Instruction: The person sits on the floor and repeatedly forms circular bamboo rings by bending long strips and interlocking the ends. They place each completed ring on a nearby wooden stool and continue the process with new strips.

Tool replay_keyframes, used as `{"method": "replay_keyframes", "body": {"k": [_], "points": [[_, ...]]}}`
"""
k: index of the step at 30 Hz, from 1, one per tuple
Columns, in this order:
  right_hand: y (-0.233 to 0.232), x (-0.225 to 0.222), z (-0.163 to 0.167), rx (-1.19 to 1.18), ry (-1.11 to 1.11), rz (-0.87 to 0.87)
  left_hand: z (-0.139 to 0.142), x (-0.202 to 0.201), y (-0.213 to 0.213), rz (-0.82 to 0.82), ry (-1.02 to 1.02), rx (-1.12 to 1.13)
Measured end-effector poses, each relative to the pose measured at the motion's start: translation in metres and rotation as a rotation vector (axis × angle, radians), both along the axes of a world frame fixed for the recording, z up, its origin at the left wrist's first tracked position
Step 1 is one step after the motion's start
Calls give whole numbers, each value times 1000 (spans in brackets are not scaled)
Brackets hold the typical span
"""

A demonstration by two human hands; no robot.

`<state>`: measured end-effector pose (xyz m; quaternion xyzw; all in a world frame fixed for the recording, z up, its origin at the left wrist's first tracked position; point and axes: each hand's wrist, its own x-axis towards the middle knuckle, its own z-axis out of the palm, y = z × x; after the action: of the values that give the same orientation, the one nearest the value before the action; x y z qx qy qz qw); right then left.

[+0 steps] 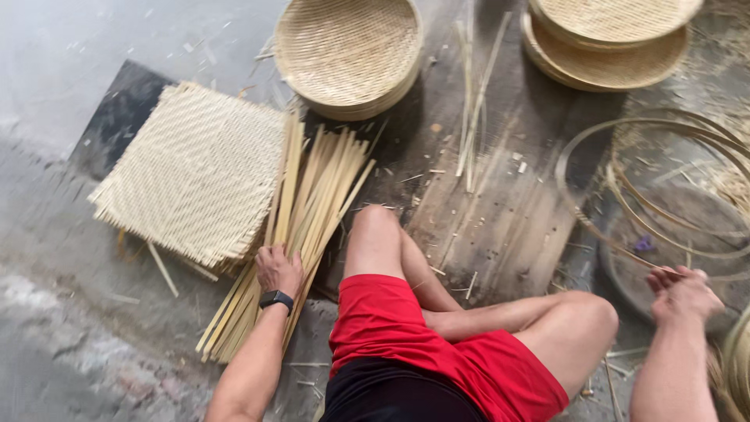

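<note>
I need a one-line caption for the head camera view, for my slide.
Seated person's left hand rests on bamboo strips beside a woven mat; right hand reaches bamboo hoops.

Soft, even daylight, brighter toward the upper left where the concrete floor (70,47) is washed pale, shadows faint, no glare seen, slight motion blur throughout — edges softened, lower-left corner smeared.

Single head view: I look steeply down from close range past my knees onto the floor (70,344) ahead.
</note>
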<state>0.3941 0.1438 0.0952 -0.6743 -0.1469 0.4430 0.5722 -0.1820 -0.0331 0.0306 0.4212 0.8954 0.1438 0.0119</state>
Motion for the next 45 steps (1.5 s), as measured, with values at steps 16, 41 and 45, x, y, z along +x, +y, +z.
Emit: {"method": "replay_keyframes", "body": {"k": [16,41,45], "points": [[-24,-131,-46,-168,-239,715,-3,-54,-21,224,-633,47],[-141,-303,-67,-17,-236,1521,-14,-12,-48,112,-462,5],[-146,-304,-71,-3,-186,1476,-16,-19,-51,40,-131,27]]}}
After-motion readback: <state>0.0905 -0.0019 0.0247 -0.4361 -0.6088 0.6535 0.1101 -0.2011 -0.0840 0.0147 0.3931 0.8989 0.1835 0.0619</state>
